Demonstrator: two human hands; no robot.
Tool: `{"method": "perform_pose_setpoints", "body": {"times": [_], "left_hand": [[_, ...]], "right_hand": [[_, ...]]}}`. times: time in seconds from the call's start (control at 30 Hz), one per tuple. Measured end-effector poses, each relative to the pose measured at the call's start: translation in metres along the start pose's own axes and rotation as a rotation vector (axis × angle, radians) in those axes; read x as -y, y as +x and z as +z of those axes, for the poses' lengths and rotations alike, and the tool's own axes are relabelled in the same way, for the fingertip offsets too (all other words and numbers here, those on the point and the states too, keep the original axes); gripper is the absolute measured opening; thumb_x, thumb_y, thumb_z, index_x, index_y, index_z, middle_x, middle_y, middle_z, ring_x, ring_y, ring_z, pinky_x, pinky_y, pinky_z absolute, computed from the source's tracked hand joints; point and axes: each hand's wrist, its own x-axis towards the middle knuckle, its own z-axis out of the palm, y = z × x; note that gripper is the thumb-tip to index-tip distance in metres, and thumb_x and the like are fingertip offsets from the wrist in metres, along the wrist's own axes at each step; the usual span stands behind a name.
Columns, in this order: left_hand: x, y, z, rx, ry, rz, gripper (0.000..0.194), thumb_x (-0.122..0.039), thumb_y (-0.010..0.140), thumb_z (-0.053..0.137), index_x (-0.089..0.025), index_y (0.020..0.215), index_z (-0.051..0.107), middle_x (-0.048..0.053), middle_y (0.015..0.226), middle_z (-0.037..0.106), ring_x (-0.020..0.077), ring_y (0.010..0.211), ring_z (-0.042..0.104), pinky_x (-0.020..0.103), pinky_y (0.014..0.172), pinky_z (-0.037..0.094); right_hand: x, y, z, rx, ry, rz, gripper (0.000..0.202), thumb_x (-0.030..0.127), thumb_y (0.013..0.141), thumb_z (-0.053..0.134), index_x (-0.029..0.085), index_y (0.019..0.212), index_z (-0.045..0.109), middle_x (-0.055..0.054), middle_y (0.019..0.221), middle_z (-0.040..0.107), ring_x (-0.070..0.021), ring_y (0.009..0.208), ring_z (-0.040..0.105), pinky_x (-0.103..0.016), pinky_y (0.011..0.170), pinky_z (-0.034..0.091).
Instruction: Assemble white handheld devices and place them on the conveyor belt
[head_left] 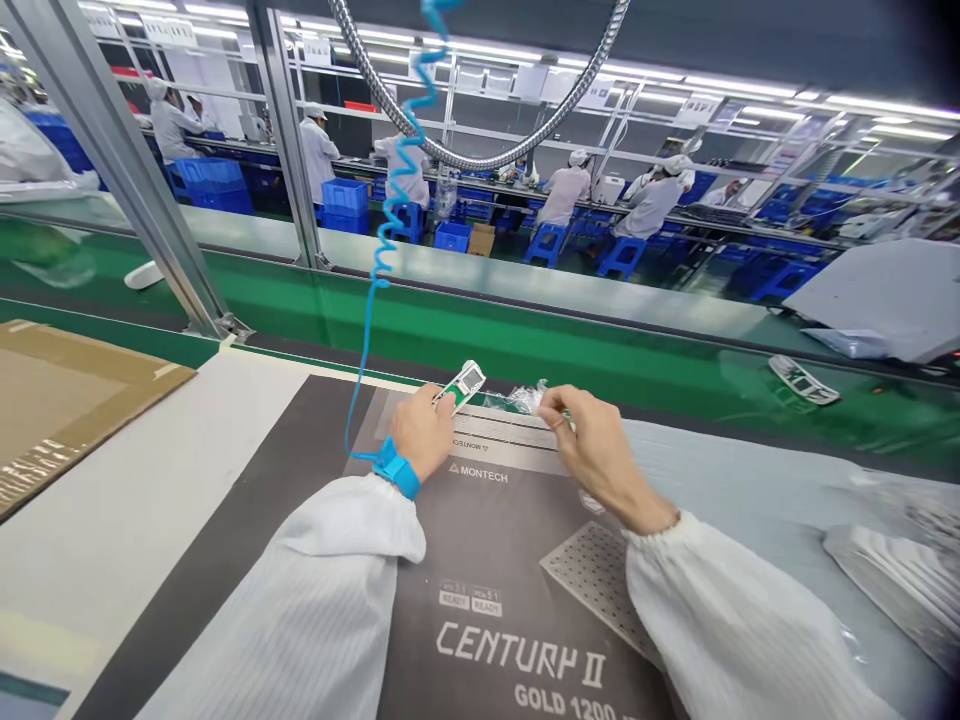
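My left hand (pixel 424 428) is closed around a small white device (pixel 469 378) with a grey window and a green circuit board showing. A blue wrist strap (pixel 396 467) with a coiled cord sits on that wrist. To its right, my right hand (pixel 589 440) pinches a crumpled piece of clear plastic film (pixel 527 397). Both hands are above the far end of a dark printed cardboard sheet (pixel 480 540) marked MONTECH and CENTURY II. My fingers hide the lower part of the device.
A green conveyor belt (pixel 540 345) runs across beyond the bench, with another white part (pixel 802 380) on it at right. Brown cardboard (pixel 75 400) lies at left. Stacked white parts in plastic (pixel 892 580) lie at right. A metal post (pixel 142 170) rises at left; several people work behind.
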Motion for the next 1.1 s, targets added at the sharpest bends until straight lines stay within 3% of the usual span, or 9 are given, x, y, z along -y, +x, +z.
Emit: {"method": "perform_pose_setpoints", "body": {"times": [0.17, 0.3, 0.47, 0.53, 0.67, 0.77, 0.83, 0.93, 1.1], "left_hand": [[-0.007, -0.009, 0.001, 0.079, -0.009, 0.139, 0.024, -0.032, 0.094, 0.048, -0.023, 0.103, 0.068, 0.007, 0.089, 0.073, 0.0243, 0.085, 0.065, 0.030, 0.070, 0.038], [-0.013, -0.016, 0.005, 0.146, 0.014, 0.196, 0.023, -0.031, 0.095, 0.048, -0.023, 0.099, 0.069, 0.006, 0.087, 0.072, 0.0231, 0.082, 0.065, 0.029, 0.069, 0.037], [-0.005, -0.005, 0.003, 0.052, 0.069, 0.010, 0.026, -0.033, 0.094, 0.046, -0.023, 0.100, 0.070, 0.011, 0.092, 0.073, 0.0273, 0.091, 0.066, 0.031, 0.070, 0.038], [0.001, 0.003, 0.000, -0.023, 0.056, -0.068, 0.029, -0.035, 0.094, 0.045, -0.021, 0.099, 0.069, 0.012, 0.093, 0.073, 0.0276, 0.090, 0.067, 0.031, 0.068, 0.039], [0.007, 0.008, -0.004, -0.020, -0.112, -0.048, 0.031, -0.039, 0.093, 0.044, -0.021, 0.091, 0.069, 0.007, 0.079, 0.073, 0.0223, 0.075, 0.066, 0.029, 0.065, 0.040], [0.006, 0.005, -0.005, 0.014, -0.195, -0.035, 0.033, -0.041, 0.090, 0.045, -0.019, 0.086, 0.069, 0.005, 0.067, 0.069, 0.0215, 0.067, 0.065, 0.029, 0.063, 0.042], [0.007, 0.005, -0.005, 0.008, -0.232, -0.035, 0.035, -0.047, 0.088, 0.047, -0.019, 0.085, 0.069, 0.005, 0.065, 0.068, 0.0225, 0.066, 0.064, 0.030, 0.063, 0.042], [0.010, 0.009, -0.003, 0.006, -0.340, -0.062, 0.038, -0.054, 0.084, 0.051, -0.021, 0.084, 0.069, 0.005, 0.067, 0.069, 0.0227, 0.064, 0.062, 0.031, 0.061, 0.044], [0.001, 0.002, -0.004, 0.010, -0.617, -0.153, 0.034, -0.051, 0.077, 0.059, -0.019, 0.080, 0.070, 0.005, 0.070, 0.067, 0.0191, 0.063, 0.059, 0.029, 0.058, 0.047]], "right_hand": [[0.000, 0.023, 0.011, -0.099, -0.077, -0.132, 0.010, 0.029, 0.095, 0.056, 0.026, 0.099, 0.064, -0.001, 0.102, 0.070, -0.0182, 0.091, 0.060, -0.036, 0.085, 0.032], [0.008, 0.023, 0.020, -0.161, -0.279, -0.248, 0.015, 0.026, 0.097, 0.053, 0.023, 0.087, 0.064, -0.001, 0.095, 0.071, -0.0176, 0.085, 0.058, -0.039, 0.088, 0.028], [0.016, 0.012, 0.017, -0.089, -0.217, -0.298, 0.020, 0.016, 0.096, 0.048, 0.022, 0.079, 0.058, 0.000, 0.091, 0.071, -0.0166, 0.087, 0.059, -0.038, 0.094, 0.027], [0.008, 0.014, 0.015, -0.053, -0.124, -0.185, 0.018, 0.016, 0.096, 0.047, 0.022, 0.082, 0.057, 0.000, 0.088, 0.070, -0.0164, 0.084, 0.058, -0.038, 0.094, 0.029], [-0.021, 0.025, 0.021, 0.085, -0.169, 0.291, 0.018, 0.021, 0.092, 0.050, 0.020, 0.076, 0.058, -0.004, 0.079, 0.066, -0.0210, 0.081, 0.057, -0.037, 0.081, 0.033], [-0.036, 0.022, 0.019, 0.104, -0.269, 0.392, 0.011, 0.020, 0.088, 0.055, 0.020, 0.081, 0.063, -0.007, 0.097, 0.068, -0.0235, 0.097, 0.058, -0.036, 0.081, 0.032], [-0.043, 0.012, 0.009, 0.055, -0.298, 0.335, 0.011, 0.023, 0.088, 0.057, 0.023, 0.096, 0.065, -0.005, 0.109, 0.066, -0.0220, 0.106, 0.056, -0.036, 0.087, 0.032], [-0.056, -0.017, -0.024, 0.061, -0.316, 0.334, 0.014, 0.027, 0.090, 0.054, 0.023, 0.098, 0.065, -0.004, 0.104, 0.067, -0.0181, 0.097, 0.059, -0.033, 0.086, 0.035], [-0.097, -0.094, -0.111, 0.124, -0.567, 0.601, 0.020, 0.026, 0.090, 0.050, 0.018, 0.089, 0.068, -0.008, 0.098, 0.069, -0.0223, 0.094, 0.062, -0.036, 0.081, 0.035]]}}
